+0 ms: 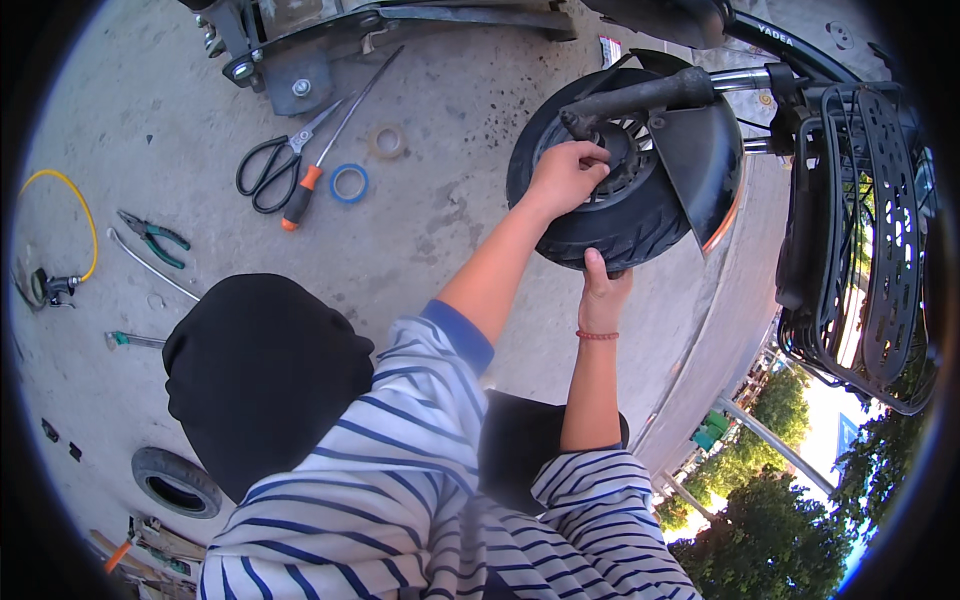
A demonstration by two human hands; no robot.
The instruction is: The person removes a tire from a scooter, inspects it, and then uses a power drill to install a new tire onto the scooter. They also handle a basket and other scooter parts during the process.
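Observation:
The scooter's front wheel hangs on a telescopic fork (652, 94), with a black tyre (630, 244) and a dark hub (619, 146). My left hand (566, 178) reaches to the hub beside the fork's lower end, thumb and fingers close together. Whether a small part sits between those fingertips cannot be made out. Below, my right hand (604, 296) grips the tyre's near edge, thumb on the tread and the other fingers hidden. A black mudguard (694, 165) with an orange edge covers the wheel's right side.
Scissors (291, 154), an orange-and-black screwdriver (304, 199), blue tape (349, 201) and a paler tape roll (387, 158) lie on concrete. Further left are pliers (157, 238) and a yellow hose (93, 225). A metal frame (300, 64) stands ahead; a basket (817, 247) is at right.

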